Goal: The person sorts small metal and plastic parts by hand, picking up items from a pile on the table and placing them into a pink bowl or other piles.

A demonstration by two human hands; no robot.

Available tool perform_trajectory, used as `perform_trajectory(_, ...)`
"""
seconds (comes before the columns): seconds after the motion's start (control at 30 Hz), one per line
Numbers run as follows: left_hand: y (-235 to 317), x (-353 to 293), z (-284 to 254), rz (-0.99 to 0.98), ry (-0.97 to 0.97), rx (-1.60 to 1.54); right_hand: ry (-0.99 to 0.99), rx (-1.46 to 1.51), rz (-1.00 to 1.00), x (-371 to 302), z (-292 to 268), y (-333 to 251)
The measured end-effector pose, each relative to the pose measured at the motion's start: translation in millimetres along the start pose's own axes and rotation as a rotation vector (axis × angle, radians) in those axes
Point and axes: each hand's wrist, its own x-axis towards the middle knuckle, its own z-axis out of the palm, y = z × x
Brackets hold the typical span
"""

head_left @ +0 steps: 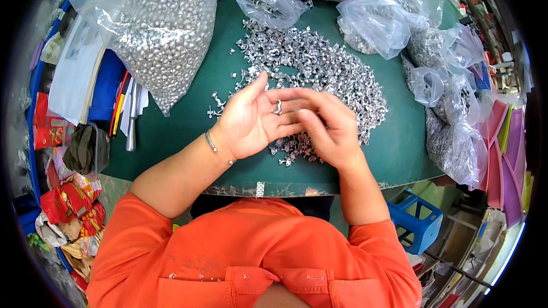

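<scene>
Palm up, my left hand is stretched out above the near side of a heap of small silvery metal pieces. One small curved metal piece lies across the base of its fingers. My right hand comes in from the right, fingers extended and overlapping the left fingertips, thumb pointing at the palm. Nothing shows in the right hand, though the overlap partly hides its fingers. A thin metal bangle circles my left wrist. The heap covers the middle of the green tabletop, with a few loose pieces left of it.
A large clear bag of shiny rounded metal pieces stands at the left back. More plastic bags of parts line the back and right side. Papers and pens lie left. A blue stool stands below the table at right.
</scene>
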Motion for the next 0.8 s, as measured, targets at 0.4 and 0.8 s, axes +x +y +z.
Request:
perform_trajectory(0.4, -5, -2, 17, 0.013, 0.212, 0.318, 0.073, 1.55, 0.4, 2, -19, 28)
perform_trajectory(0.8, -16, -4, 11, -0.054, 0.235, 0.211, -0.363, 0.29, 0.095, -8, -10, -9)
